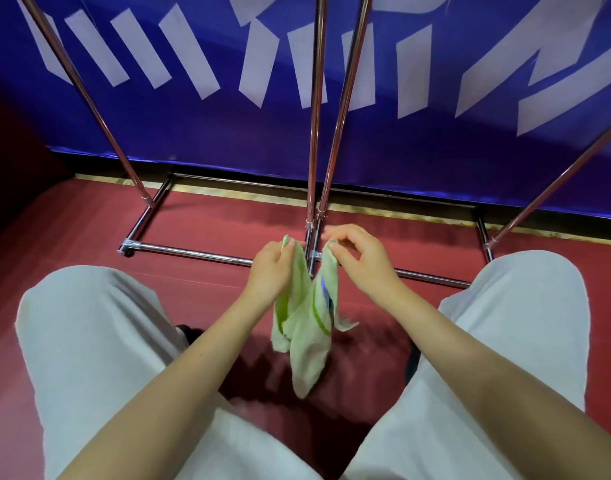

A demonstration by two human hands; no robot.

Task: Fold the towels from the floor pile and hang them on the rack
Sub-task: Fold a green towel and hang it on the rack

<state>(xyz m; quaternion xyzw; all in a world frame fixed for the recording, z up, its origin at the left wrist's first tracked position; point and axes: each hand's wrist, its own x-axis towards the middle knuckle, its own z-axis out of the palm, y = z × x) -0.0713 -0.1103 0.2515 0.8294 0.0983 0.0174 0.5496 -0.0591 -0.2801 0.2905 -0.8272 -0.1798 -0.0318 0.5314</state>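
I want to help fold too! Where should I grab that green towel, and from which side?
Pinch the green towel at its two top corners from above, as the left hand and right hand do. It hangs limp and bunched below, so spreading the corners probably opens it flat.

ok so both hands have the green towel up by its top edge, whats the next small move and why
Probably draw the hands apart to spread it flat. The left hand and right hand pinch the green towel close together, so it hangs bunched and creased above the red floor, not yet foldable for the rack.
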